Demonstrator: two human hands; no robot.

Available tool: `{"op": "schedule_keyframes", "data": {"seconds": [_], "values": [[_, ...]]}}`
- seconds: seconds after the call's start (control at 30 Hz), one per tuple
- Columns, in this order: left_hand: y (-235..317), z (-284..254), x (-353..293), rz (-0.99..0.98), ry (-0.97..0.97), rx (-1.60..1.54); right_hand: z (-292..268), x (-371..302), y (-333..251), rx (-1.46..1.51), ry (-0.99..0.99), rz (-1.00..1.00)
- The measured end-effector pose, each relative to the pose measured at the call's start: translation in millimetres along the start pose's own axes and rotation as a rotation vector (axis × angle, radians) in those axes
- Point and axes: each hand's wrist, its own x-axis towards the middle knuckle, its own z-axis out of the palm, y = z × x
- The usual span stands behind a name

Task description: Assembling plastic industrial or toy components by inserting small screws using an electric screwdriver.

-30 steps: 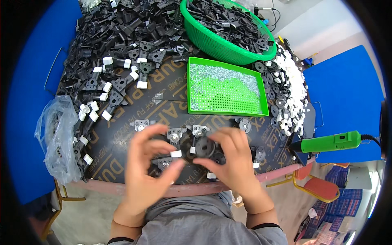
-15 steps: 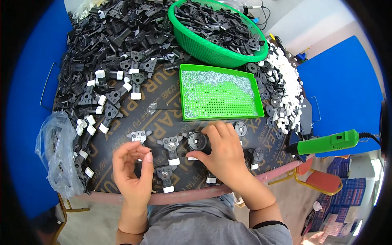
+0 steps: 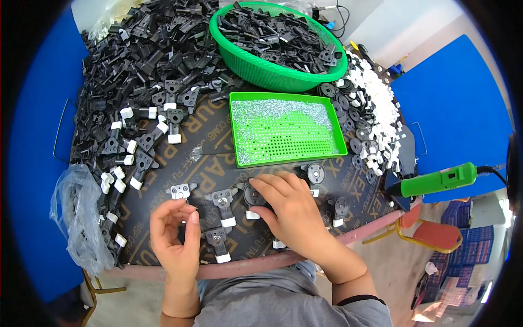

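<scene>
Left hand (image 3: 173, 234): being held just above the near part of the desk (image 3: 210, 169), fingers curled toward the thumb; whether anything small is being pinched cannot be told. Right hand (image 3: 291, 212): a black disc (image 3: 252, 195) is being gripped at its rim between thumb and fingers, over a white-ended black bracket (image 3: 239, 187); whether the two are touching cannot be told. White-ended brackets (image 3: 222, 200), left of the disc: being carried by the desk. Disc-topped brackets (image 3: 341, 207), two, right of the right hand: likewise being carried. Green tray (image 3: 234, 131), beyond: small silvery screws (image 3: 272, 106) are being contained. Green basket (image 3: 261, 75), farther: heaped black parts (image 3: 278, 41) are being held
</scene>
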Motion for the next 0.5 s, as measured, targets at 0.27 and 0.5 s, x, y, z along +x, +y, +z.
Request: {"op": "schedule_keyframes", "data": {"seconds": [0.27,0.5], "values": [[-4.8,-0.8,-0.9,-0.015,0.008,0.009,4.2,-1.0,6.1,0.091,0.022,0.0],[-8.8,-0.4,0.2,-0.007,0.017,-0.008,9.2,-3.5,6.3,0.137,0.04,0.03]]}}
